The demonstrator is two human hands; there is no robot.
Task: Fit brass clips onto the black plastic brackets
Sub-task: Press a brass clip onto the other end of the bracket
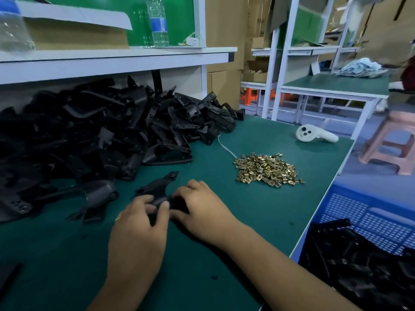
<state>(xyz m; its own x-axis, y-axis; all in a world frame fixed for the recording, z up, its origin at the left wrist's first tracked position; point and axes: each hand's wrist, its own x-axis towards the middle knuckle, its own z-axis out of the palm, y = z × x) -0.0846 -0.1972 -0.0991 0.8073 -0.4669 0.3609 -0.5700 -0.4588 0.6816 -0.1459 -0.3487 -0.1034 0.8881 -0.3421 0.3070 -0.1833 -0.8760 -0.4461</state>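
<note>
Black bracket pile (94, 131) left of hands; brass clips (268, 169) right.

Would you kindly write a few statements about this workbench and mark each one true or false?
1. Both hands hold one black bracket on the green mat. True: the left hand and right hand both grip it.
2. The heap of brass clips lies left of the hands. False: it lies to their right, further back.
3. A big pile of black brackets sits under the white shelf. True.
4. The white controller rests on top of the brass clips. False: it lies apart, behind them on the mat.
5. A blue crate stands at the right of the table. True.
</note>
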